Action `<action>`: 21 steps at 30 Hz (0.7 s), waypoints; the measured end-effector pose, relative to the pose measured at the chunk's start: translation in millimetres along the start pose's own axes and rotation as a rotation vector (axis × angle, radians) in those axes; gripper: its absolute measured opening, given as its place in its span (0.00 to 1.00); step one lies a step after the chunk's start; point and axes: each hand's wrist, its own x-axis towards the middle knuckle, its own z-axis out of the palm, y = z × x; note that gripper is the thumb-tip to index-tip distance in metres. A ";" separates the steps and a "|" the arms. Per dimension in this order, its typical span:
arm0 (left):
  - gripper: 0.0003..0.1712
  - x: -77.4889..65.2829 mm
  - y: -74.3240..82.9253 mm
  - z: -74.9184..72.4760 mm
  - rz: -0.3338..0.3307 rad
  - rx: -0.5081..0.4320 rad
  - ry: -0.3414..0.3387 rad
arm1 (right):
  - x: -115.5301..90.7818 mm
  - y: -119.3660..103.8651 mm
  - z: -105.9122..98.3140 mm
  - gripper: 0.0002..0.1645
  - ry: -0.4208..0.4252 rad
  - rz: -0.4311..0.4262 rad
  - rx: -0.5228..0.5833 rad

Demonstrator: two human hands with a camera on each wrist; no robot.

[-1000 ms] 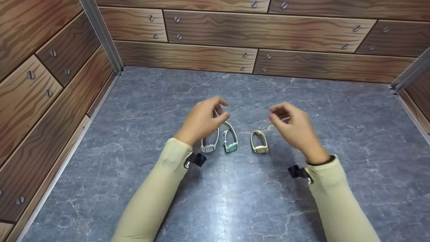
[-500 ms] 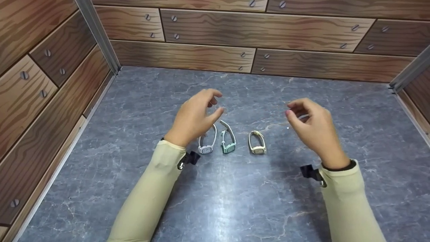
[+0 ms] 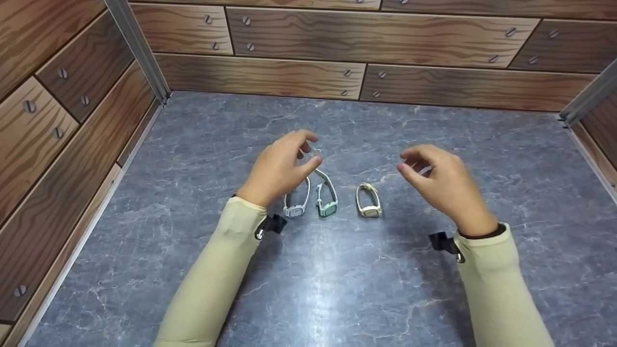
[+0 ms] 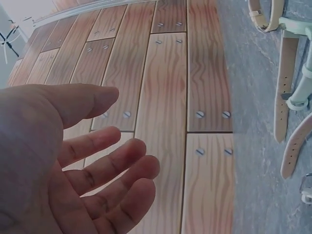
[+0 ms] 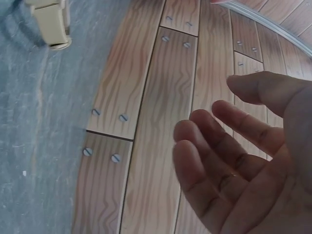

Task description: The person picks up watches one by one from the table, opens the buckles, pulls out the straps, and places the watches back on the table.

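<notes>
Three wristwatches lie in a row on the grey marbled tabletop in the head view. At the left is a pale lilac-white watch [image 3: 295, 211], its strap partly hidden by my left hand [image 3: 282, 166]. Beside it lies a mint green watch [image 3: 328, 208] with its strap undone; the left wrist view also shows this green watch [image 4: 295, 29]. A cream watch [image 3: 370, 210] with its strap looped sits to the right. My left hand hovers over the lilac-white one, fingers loosely bent, holding nothing. My right hand [image 3: 441, 183] is raised right of the cream watch, fingers relaxed, palm bare.
A wood-plank-patterned wall [image 3: 299, 38] stands along the back, and another such wall [image 3: 48, 140] runs down the left. Grey metal corner posts [image 3: 140, 48] join the walls. The tabletop [image 3: 385, 289] stretches in front of the watches.
Both hands have drawn apart: the left went a little left, the right moved away rightward from the cream watch, then slightly back. The watches stay in place.
</notes>
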 end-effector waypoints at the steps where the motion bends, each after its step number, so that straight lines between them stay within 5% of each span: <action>1: 0.25 0.6 -0.7 0.8 -0.002 -0.005 -0.009 | 0.8 1.3 0.9 0.14 -0.021 0.016 0.001; 9: 0.22 7.6 -11.6 12.0 -0.008 -0.053 -0.046 | 6.1 17.8 16.3 0.12 -0.191 0.068 -0.066; 21: 0.21 4.1 -11.2 30.1 -0.009 -0.035 -0.293 | 9.0 33.9 52.2 0.11 -0.335 0.081 -0.077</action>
